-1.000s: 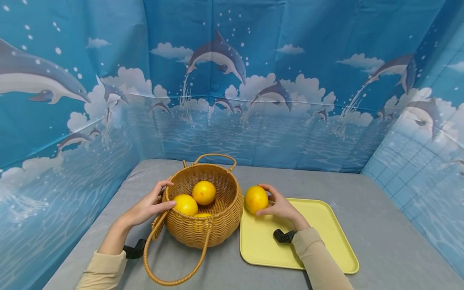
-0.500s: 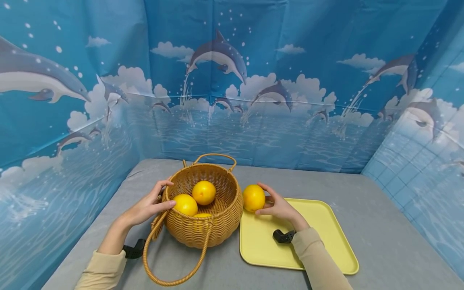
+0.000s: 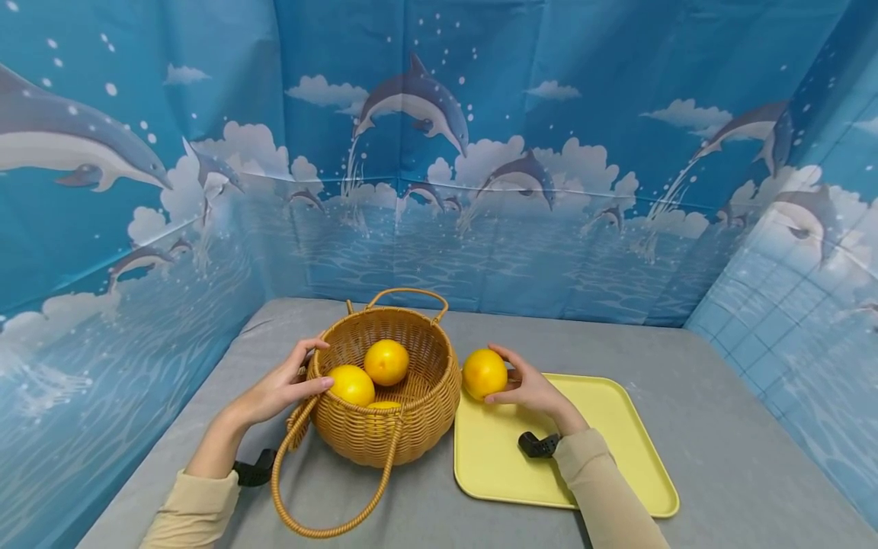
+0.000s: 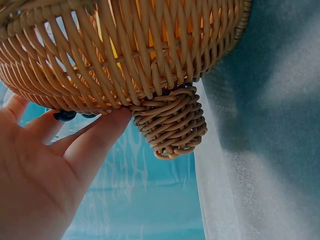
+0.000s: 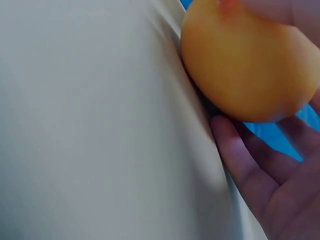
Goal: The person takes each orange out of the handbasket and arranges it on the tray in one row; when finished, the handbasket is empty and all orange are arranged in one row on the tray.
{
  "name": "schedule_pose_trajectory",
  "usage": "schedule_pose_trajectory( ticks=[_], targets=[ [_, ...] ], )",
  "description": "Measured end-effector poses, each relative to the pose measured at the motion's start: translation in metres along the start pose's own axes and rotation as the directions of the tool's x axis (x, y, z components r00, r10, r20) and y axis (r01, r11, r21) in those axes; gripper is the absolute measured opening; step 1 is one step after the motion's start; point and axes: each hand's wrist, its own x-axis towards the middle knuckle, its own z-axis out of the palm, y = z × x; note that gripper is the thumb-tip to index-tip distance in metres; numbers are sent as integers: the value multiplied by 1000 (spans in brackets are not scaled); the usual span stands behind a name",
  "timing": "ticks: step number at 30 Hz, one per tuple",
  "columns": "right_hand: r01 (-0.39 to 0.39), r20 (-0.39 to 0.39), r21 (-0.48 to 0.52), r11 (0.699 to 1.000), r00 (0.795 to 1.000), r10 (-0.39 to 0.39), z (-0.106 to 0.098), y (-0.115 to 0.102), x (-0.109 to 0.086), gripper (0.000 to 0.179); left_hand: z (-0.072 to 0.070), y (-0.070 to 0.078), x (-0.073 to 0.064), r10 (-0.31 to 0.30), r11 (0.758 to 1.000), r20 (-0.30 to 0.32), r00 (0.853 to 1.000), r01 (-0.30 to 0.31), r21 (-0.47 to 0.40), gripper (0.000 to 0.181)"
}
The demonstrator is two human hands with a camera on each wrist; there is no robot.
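My left hand (image 3: pixel 283 387) grips the left rim of a round wicker basket (image 3: pixel 387 441); the thumb lies over the rim near an orange. In the left wrist view, fingers (image 4: pixel 95 150) touch the woven wall (image 4: pixel 135 60) beside a handle's base. Inside the basket lie an orange (image 3: pixel 386 362), a second orange (image 3: pixel 352 386) and a third orange (image 3: pixel 384 406), mostly hidden by the near wall. My right hand (image 3: pixel 533 389) holds another orange (image 3: pixel 485 374) between thumb and fingers, just right of the basket. Close up, that orange (image 5: pixel 245 65) sits near the pale surface; whether it touches is unclear.
A yellow tray (image 3: pixel 511 480) lies under my right forearm, right of the basket. One basket handle (image 3: pixel 329 532) hangs down toward me; the other handle (image 3: pixel 410 290) stands up at the back. A dolphin-print curtain (image 3: pixel 439 244) encloses the grey table (image 3: pixel 741 427).
The orange in my right hand shifts slightly left, then back right. My left hand stays at the basket rim. The whole head view moves a little.
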Motion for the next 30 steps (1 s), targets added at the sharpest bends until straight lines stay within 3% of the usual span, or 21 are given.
schedule_pose_trajectory(
  ticks=[6,21,30],
  targets=[
    [10,34,-2,1000,999,-10,-1,2,1,92,-1,0,0,3,1000,1,1000,-3,2,51],
    [-41,2,-87,995,999,41,-3,-2,-1,96,0,-1,-1,-4,1000,-1,1000,4,11,52],
    [-17,1,-135,991,1000,18,-13,-23,-5,91,-1,0,1,-2,1000,-4,1000,2,15,52]
  ],
)
